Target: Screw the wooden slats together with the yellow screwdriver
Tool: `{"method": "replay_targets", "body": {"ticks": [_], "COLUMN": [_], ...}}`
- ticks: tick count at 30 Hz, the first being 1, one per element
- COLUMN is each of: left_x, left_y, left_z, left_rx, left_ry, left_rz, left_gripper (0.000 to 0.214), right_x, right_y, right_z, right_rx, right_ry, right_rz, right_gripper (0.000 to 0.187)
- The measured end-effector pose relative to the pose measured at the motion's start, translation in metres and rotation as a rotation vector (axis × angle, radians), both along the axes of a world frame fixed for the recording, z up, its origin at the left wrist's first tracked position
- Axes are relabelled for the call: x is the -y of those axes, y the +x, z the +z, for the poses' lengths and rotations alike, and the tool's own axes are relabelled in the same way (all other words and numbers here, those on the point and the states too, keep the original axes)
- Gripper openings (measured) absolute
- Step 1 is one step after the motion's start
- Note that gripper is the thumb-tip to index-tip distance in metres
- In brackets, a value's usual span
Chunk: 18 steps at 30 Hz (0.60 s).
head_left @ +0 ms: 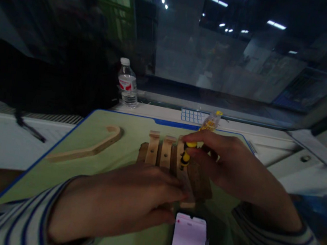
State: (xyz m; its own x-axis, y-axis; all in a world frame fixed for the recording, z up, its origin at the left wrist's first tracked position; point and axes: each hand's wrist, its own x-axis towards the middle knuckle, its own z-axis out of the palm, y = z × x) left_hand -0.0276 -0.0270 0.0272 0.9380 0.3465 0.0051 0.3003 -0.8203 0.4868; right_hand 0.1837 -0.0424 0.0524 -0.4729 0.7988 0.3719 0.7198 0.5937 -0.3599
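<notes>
A wooden slatted assembly point(159, 152) of several pale and dark strips lies on the green mat point(95, 137). My left hand point(129, 198) rests flat on its near end, fingers stretched out and pressing it down. My right hand point(221, 162) is pinched around a small yellow and black screwdriver point(187, 153), held upright with its tip on one slat. Both sleeves are striped blue and white.
A curved wooden piece point(94, 147) lies on the mat at the left. A phone point(189, 240) with a lit timer screen sits at the near edge. A water bottle point(128, 83) and a bag of small yellow parts point(210, 122) stand by the window ledge.
</notes>
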Motion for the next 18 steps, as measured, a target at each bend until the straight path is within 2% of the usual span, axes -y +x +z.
{"method": "replay_targets", "body": {"ticks": [8, 15, 18], "left_x": [-0.001, -0.004, -0.004], "left_y": [0.001, -0.002, -0.001], "left_z": [-0.004, -0.009, -0.009], "left_rx": [-0.033, -0.042, -0.019], "left_ry": [-0.002, -0.017, -0.011], "left_rz": [-0.017, -0.019, -0.032], "left_gripper": [0.047, 0.039, 0.037], "right_x": [0.0, 0.0, -0.002], "right_y": [0.0, 0.0, 0.0], "right_z": [0.0, -0.001, -0.002], "right_rx": [0.056, 0.089, 0.066], "right_ry": [0.001, 0.066, 0.063], "right_rz": [-0.038, -0.062, -0.047], "right_gripper": [0.017, 0.017, 0.023]}}
